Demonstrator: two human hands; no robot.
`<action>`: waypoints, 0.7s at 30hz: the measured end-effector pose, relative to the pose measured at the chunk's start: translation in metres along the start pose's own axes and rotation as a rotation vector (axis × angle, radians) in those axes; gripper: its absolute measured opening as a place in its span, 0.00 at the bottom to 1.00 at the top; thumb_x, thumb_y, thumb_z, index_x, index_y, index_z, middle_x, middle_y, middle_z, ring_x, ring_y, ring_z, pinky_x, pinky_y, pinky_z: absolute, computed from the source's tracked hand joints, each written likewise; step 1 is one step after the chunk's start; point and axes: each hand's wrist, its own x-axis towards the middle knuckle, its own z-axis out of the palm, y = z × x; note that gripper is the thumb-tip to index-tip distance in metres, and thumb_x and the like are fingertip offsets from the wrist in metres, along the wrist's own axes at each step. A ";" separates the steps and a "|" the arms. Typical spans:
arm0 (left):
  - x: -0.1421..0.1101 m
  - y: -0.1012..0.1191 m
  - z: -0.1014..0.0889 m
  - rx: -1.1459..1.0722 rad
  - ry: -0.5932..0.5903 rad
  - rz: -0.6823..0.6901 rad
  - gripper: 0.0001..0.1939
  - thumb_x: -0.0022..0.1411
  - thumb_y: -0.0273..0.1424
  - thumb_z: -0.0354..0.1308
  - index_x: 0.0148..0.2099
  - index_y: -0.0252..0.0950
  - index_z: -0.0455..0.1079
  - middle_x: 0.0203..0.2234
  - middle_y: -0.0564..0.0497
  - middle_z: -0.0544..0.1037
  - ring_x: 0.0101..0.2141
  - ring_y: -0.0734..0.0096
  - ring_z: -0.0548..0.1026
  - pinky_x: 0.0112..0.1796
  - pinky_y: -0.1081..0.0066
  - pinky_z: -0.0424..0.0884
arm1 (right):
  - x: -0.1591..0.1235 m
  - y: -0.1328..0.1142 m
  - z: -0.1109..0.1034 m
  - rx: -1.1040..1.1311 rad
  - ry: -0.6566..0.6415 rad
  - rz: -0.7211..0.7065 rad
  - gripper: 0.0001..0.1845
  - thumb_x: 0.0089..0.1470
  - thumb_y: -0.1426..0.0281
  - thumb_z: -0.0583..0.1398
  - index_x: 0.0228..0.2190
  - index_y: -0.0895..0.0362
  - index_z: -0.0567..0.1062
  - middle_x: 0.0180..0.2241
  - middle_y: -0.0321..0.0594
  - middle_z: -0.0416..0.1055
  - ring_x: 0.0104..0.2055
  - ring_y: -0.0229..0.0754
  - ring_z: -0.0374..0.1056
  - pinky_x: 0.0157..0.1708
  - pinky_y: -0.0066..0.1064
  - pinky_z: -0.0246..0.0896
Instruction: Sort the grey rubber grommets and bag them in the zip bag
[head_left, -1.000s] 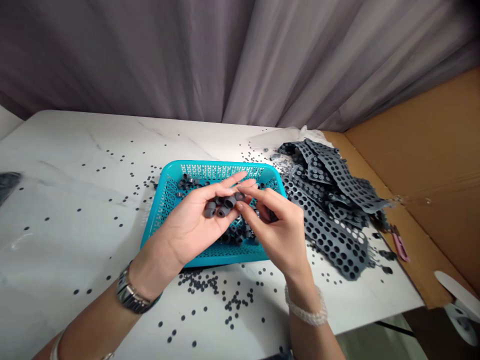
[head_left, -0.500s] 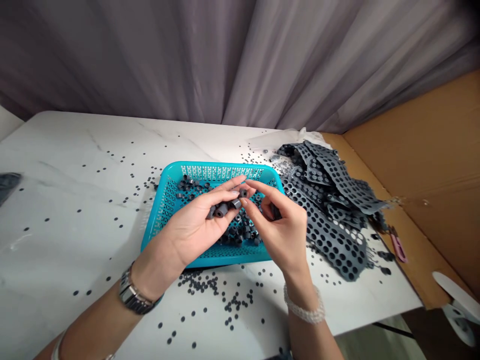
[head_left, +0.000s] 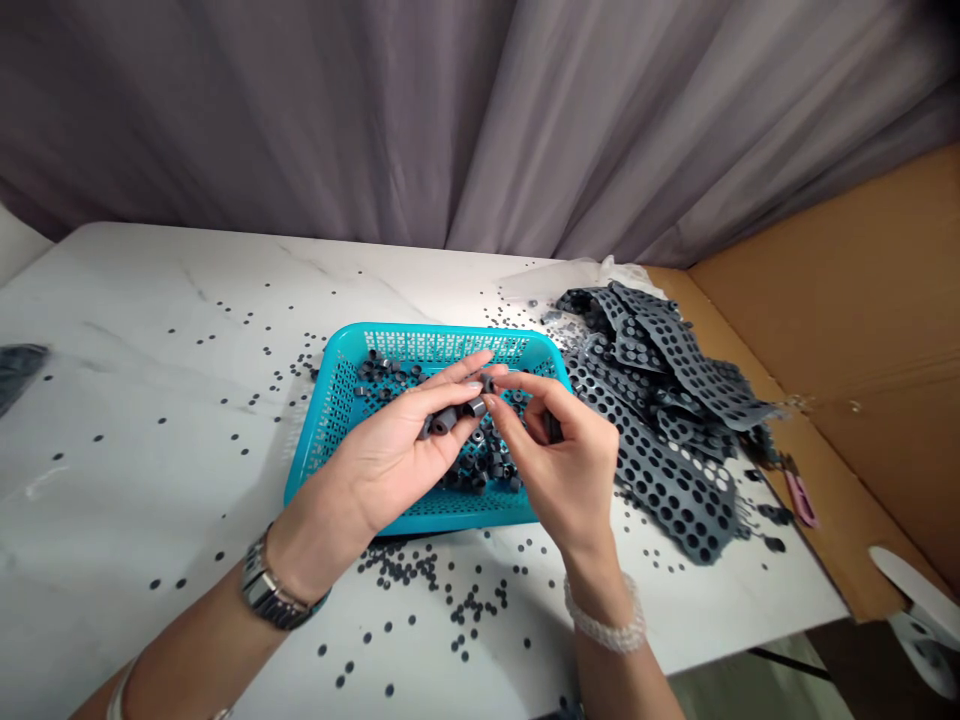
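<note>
My left hand (head_left: 390,450) is cupped palm up over a turquoise perforated basket (head_left: 337,400), holding a few small grey rubber rings (head_left: 444,420) on its fingers. My right hand (head_left: 562,455) hovers beside it, thumb and fingertips pinched on one grey ring (head_left: 489,383) at the left hand's fingertips. More grey rings (head_left: 480,465) lie loose in the basket under both hands.
A heap of grey punched rubber sheets (head_left: 660,420) lies right of the basket. Small dark rubber dots (head_left: 420,570) are scattered over the white marble table (head_left: 150,330). A brown cardboard panel (head_left: 847,330) stands at the right, with a pink tool (head_left: 799,495) near it. Grey curtain behind.
Fewer rings rest in my left hand than a second ago; some have dropped into the basket. My right fingers have shifted slightly up toward the left fingertips.
</note>
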 end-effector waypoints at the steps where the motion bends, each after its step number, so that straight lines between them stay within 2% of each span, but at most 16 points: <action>1: 0.000 0.000 0.000 -0.001 0.002 -0.005 0.18 0.57 0.15 0.56 0.47 0.33 0.76 0.50 0.47 0.76 0.48 0.72 0.74 0.44 0.80 0.74 | 0.000 0.000 0.000 -0.003 -0.001 -0.008 0.05 0.52 0.76 0.62 0.34 0.59 0.76 0.25 0.32 0.70 0.20 0.29 0.54 0.20 0.25 0.51; 8: 0.002 0.000 -0.003 -0.002 -0.040 -0.015 0.18 0.57 0.16 0.56 0.47 0.34 0.75 0.48 0.45 0.77 0.48 0.69 0.74 0.46 0.78 0.73 | -0.001 0.001 0.000 -0.067 -0.001 -0.038 0.02 0.53 0.75 0.62 0.30 0.57 0.74 0.21 0.30 0.65 0.20 0.30 0.55 0.20 0.25 0.51; 16: 0.000 0.000 0.000 0.005 0.006 -0.005 0.18 0.57 0.15 0.56 0.47 0.33 0.76 0.48 0.46 0.77 0.48 0.70 0.74 0.45 0.79 0.73 | -0.001 0.000 0.001 -0.056 -0.001 -0.040 0.04 0.53 0.75 0.61 0.34 0.58 0.75 0.27 0.34 0.72 0.20 0.30 0.56 0.20 0.26 0.52; 21: 0.001 0.000 -0.001 0.016 -0.006 -0.010 0.18 0.57 0.15 0.56 0.48 0.33 0.75 0.49 0.45 0.77 0.50 0.69 0.73 0.46 0.79 0.73 | 0.000 0.000 0.001 -0.090 -0.012 -0.062 0.02 0.53 0.76 0.61 0.31 0.58 0.75 0.24 0.33 0.70 0.20 0.30 0.56 0.21 0.26 0.52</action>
